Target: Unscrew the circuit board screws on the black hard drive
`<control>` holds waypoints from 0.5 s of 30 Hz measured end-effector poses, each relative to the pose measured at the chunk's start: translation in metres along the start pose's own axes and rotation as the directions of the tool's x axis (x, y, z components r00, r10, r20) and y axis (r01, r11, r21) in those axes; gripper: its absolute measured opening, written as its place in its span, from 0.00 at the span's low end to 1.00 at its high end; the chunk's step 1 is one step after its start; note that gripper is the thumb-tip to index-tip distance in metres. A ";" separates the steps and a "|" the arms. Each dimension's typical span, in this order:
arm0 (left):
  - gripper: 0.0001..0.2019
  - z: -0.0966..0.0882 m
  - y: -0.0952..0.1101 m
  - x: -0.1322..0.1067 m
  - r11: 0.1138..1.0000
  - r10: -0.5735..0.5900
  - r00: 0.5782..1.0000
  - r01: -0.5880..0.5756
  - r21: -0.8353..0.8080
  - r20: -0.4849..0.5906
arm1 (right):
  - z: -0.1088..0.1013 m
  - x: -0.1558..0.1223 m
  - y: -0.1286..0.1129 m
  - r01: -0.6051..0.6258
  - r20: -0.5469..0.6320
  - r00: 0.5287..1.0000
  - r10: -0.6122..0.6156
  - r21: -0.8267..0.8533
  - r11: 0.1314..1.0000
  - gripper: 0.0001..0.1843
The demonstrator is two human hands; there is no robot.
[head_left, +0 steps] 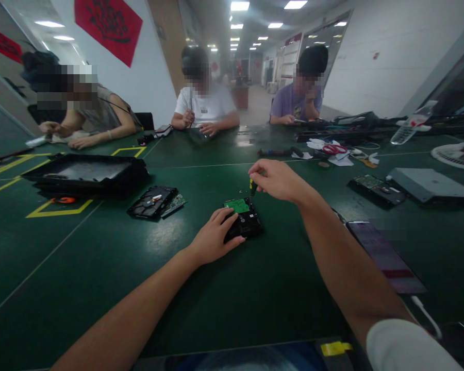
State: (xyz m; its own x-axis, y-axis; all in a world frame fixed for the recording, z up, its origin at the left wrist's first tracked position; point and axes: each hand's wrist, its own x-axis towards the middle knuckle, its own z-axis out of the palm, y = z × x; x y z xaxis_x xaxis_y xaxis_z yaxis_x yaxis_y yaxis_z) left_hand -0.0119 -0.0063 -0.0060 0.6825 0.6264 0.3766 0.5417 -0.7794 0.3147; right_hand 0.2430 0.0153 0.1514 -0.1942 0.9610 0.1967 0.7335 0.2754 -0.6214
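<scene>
A black hard drive [252, 224] lies flat on the green table, its green circuit board [238, 206] facing up. My left hand [213, 234] grips it from the near left, fingers over the top and thumb along the near edge. Between the closed fingers of my right hand [276, 180] is a yellow-and-black screwdriver [252, 186]. It points down at the drive's far right corner; whether the tip sits in a screw is too small to tell. Some tiny screws [241, 191] appear to lie just beyond the drive.
Left stand a black tray [88, 172], an opened drive [152, 202] and a loose circuit board [174, 205]. Right are a phone [384, 255], another drive [377, 189], a silver box [435, 184], red scissors [335, 149] and a tilted bottle [412, 123]. Three people sit across the table.
</scene>
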 end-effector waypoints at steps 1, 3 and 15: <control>0.34 0.000 0.000 0.000 1.000 0.000 1.000 0.000 0.000 -0.001 | 0.000 0.001 0.000 0.005 0.004 1.000 -0.005 0.002 1.000 0.09; 0.34 0.000 -0.001 0.000 1.000 0.002 1.000 -0.002 0.008 0.003 | 0.001 0.001 0.001 0.036 0.009 0.999 -0.036 0.010 0.999 0.09; 0.35 -0.004 0.002 0.001 1.000 0.000 1.000 -0.001 0.020 0.013 | 0.001 0.001 0.001 0.048 0.001 0.999 -0.048 0.020 0.999 0.10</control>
State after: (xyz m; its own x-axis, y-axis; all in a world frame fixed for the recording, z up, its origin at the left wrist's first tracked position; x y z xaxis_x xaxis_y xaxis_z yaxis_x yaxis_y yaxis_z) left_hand -0.0116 -0.0072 -0.0018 0.6890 0.6260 0.3653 0.5512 -0.7798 0.2967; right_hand 0.2427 0.0161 0.1505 -0.2299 0.9468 0.2253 0.7105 0.3215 -0.6260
